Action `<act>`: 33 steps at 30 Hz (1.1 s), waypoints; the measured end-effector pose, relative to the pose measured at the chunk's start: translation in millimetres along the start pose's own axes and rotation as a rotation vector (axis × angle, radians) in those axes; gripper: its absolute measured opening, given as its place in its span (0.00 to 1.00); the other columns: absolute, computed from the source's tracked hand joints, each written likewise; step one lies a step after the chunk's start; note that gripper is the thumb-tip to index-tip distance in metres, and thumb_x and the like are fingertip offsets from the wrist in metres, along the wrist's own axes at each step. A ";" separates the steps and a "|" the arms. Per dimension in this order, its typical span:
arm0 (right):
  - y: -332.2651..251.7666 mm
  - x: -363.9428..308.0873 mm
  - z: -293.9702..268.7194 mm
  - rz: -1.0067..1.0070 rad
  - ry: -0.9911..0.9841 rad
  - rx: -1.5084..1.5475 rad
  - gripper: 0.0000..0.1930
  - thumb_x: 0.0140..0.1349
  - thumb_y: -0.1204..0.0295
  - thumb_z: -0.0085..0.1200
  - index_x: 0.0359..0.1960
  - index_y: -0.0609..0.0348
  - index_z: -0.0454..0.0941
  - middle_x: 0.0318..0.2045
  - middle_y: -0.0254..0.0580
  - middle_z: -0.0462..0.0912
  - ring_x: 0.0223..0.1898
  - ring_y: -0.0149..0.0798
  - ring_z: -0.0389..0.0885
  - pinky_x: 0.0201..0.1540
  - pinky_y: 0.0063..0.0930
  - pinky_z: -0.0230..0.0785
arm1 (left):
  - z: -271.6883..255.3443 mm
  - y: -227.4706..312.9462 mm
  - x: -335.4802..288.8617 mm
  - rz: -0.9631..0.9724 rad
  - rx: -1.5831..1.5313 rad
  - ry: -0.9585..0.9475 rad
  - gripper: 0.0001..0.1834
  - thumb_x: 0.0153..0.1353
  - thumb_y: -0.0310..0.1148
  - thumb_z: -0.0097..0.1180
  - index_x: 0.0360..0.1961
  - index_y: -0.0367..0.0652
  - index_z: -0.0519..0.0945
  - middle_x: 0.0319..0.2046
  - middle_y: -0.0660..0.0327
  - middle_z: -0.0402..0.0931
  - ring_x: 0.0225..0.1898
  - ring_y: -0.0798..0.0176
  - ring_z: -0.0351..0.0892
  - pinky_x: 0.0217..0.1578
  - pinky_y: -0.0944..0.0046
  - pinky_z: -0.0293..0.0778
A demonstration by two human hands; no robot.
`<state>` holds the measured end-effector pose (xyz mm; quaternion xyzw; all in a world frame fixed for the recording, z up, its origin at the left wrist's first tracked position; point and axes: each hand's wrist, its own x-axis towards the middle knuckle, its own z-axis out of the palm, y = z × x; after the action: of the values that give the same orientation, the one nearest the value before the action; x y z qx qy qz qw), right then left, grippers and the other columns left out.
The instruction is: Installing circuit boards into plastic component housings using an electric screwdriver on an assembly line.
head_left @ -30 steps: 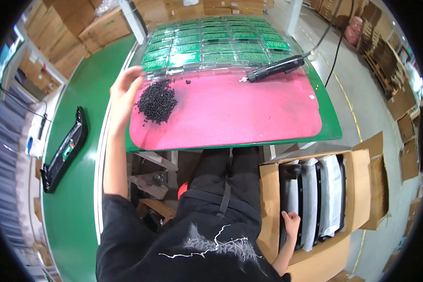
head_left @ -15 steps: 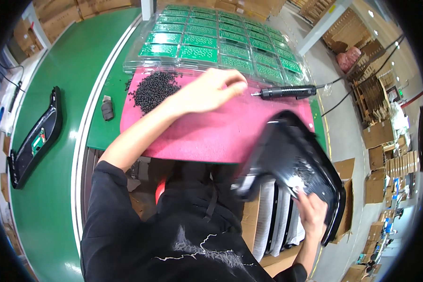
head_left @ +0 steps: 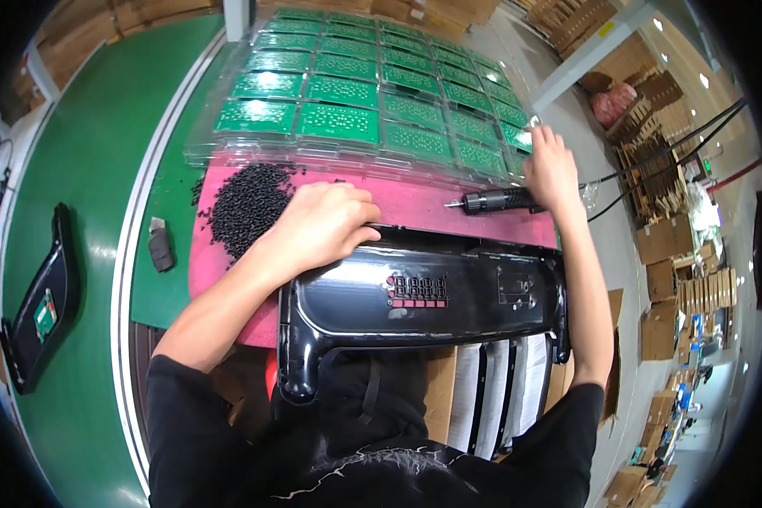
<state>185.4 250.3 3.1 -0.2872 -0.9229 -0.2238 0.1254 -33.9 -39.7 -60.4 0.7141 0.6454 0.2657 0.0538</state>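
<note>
A long glossy black plastic housing (head_left: 474,317) lies over the near edge of the pink mat (head_left: 406,186). It has a grid of small square cutouts left of its middle. My left hand (head_left: 334,222) is closed on its upper left edge, thumb toward me. My right hand (head_left: 553,169) is past the housing, fingers stretched out beside the right edge of a clear tray of green circuit boards (head_left: 339,123); nothing shows in it. Just below that hand lies a black electric screwdriver (head_left: 495,201), its bit pointing left. A heap of small black pieces (head_left: 250,207) sits left of my left hand.
On the green surface at left lies another black housing (head_left: 38,313) with a green board in it. A small dark wrapped object (head_left: 161,245) is left of the mat. Below the housing, a cardboard box (head_left: 438,398) holds wrapped parts. Black cables (head_left: 652,152) run off to the right.
The black housing has moved from my right side onto the mat's near edge. My left hand has taken hold of it; my right hand has let go and reached out to the board tray.
</note>
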 end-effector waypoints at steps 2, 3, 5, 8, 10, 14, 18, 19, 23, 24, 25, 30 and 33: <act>24.6 23.2 28.1 0.039 -0.049 -0.054 0.24 0.54 0.77 0.55 0.56 0.57 0.71 0.49 0.44 0.77 0.53 0.49 0.75 0.53 0.45 0.70 | -0.9 -4.2 -3.5 0.005 0.064 0.090 0.12 0.52 0.41 0.66 0.28 0.44 0.83 0.28 0.62 0.79 0.36 0.55 0.80 0.36 0.55 0.75; 30.1 30.1 38.4 0.018 -0.135 -0.067 0.22 0.53 0.76 0.57 0.53 0.58 0.73 0.49 0.43 0.77 0.53 0.48 0.76 0.53 0.46 0.71 | -1.1 -6.3 -5.1 0.006 0.062 0.084 0.12 0.52 0.41 0.66 0.28 0.44 0.83 0.28 0.62 0.79 0.36 0.55 0.80 0.36 0.55 0.75; 39.2 36.2 60.0 0.007 -0.236 -0.066 0.20 0.52 0.76 0.58 0.49 0.58 0.76 0.48 0.42 0.78 0.53 0.48 0.77 0.52 0.46 0.71 | 0.1 -7.9 -2.2 -0.013 0.131 0.091 0.12 0.51 0.42 0.66 0.27 0.45 0.83 0.28 0.63 0.79 0.35 0.56 0.80 0.35 0.56 0.75; 40.9 37.6 71.8 -0.027 -0.177 -0.110 0.07 0.49 0.76 0.59 0.32 0.62 0.80 0.42 0.46 0.81 0.47 0.51 0.80 0.48 0.45 0.74 | 0.8 -8.2 -1.4 0.005 0.145 0.121 0.13 0.49 0.42 0.68 0.26 0.44 0.83 0.27 0.63 0.78 0.34 0.56 0.79 0.34 0.57 0.75; 44.7 35.7 71.2 0.019 -0.122 -0.127 0.08 0.50 0.75 0.58 0.33 0.62 0.80 0.41 0.46 0.81 0.46 0.51 0.80 0.47 0.45 0.74 | -0.6 -7.0 0.5 0.019 0.148 0.132 0.13 0.48 0.41 0.69 0.25 0.43 0.82 0.27 0.62 0.78 0.34 0.55 0.79 0.34 0.57 0.75; 26.0 33.7 25.6 -0.048 0.299 0.000 0.07 0.57 0.73 0.56 0.36 0.60 0.77 0.37 0.48 0.81 0.39 0.52 0.81 0.41 0.44 0.74 | -5.1 -4.5 -1.0 0.033 0.160 0.236 0.18 0.45 0.43 0.71 0.29 0.41 0.82 0.28 0.59 0.77 0.34 0.53 0.77 0.35 0.57 0.75; -29.1 11.6 -21.8 -0.114 0.448 0.422 0.06 0.63 0.72 0.56 0.39 0.60 0.77 0.36 0.49 0.83 0.38 0.51 0.82 0.41 0.39 0.73 | -10.9 0.5 5.2 0.019 0.114 0.476 0.28 0.40 0.36 0.76 0.44 0.39 0.82 0.42 0.57 0.81 0.44 0.55 0.79 0.45 0.58 0.76; -49.1 1.9 -35.1 -0.140 0.434 0.569 0.06 0.64 0.72 0.56 0.40 0.60 0.78 0.36 0.48 0.83 0.38 0.50 0.82 0.42 0.37 0.74 | -13.1 3.5 7.0 0.037 0.089 0.534 0.31 0.39 0.34 0.77 0.48 0.40 0.81 0.45 0.57 0.81 0.47 0.53 0.79 0.48 0.58 0.76; -113.1 -38.1 -71.5 -0.248 0.137 0.989 0.06 0.63 0.78 0.57 0.40 0.66 0.78 0.32 0.38 0.82 0.34 0.31 0.78 0.42 0.22 0.70 | -14.1 12.6 7.6 0.172 0.045 0.587 0.34 0.38 0.30 0.76 0.52 0.38 0.80 0.47 0.56 0.81 0.48 0.50 0.78 0.49 0.57 0.75; -119.9 -43.4 -77.0 -0.225 0.124 1.020 0.05 0.63 0.79 0.57 0.40 0.66 0.78 0.32 0.38 0.82 0.34 0.29 0.78 0.42 0.22 0.70 | -14.8 14.5 7.0 0.234 0.066 0.551 0.35 0.38 0.29 0.76 0.52 0.37 0.79 0.47 0.56 0.81 0.48 0.50 0.78 0.49 0.56 0.75; -123.4 -47.4 -80.9 -0.204 0.112 1.052 0.05 0.62 0.80 0.57 0.39 0.66 0.78 0.32 0.37 0.82 0.33 0.28 0.77 0.42 0.22 0.69 | -16.5 16.1 5.1 0.236 0.063 0.545 0.35 0.38 0.29 0.76 0.52 0.37 0.79 0.47 0.56 0.81 0.48 0.50 0.78 0.49 0.56 0.75; -115.7 -60.9 -88.1 -0.134 0.073 1.099 0.08 0.58 0.81 0.60 0.40 0.65 0.79 0.36 0.36 0.80 0.34 0.28 0.74 0.38 0.19 0.66 | -23.2 17.1 -1.4 0.326 0.112 0.440 0.35 0.35 0.32 0.74 0.50 0.35 0.80 0.43 0.56 0.81 0.43 0.51 0.77 0.46 0.54 0.75; -94.9 -72.7 -87.6 -0.125 0.016 0.907 0.10 0.57 0.81 0.61 0.41 0.66 0.79 0.34 0.35 0.80 0.32 0.26 0.73 0.35 0.18 0.65 | -26.6 16.1 -3.7 0.374 0.114 0.443 0.34 0.35 0.35 0.74 0.47 0.34 0.81 0.40 0.56 0.81 0.41 0.51 0.78 0.43 0.54 0.75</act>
<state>197.2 103.6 20.6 -0.1452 -0.9423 0.1933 0.2315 -31.6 -52.9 -32.1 0.7473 0.5123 0.3837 -0.1782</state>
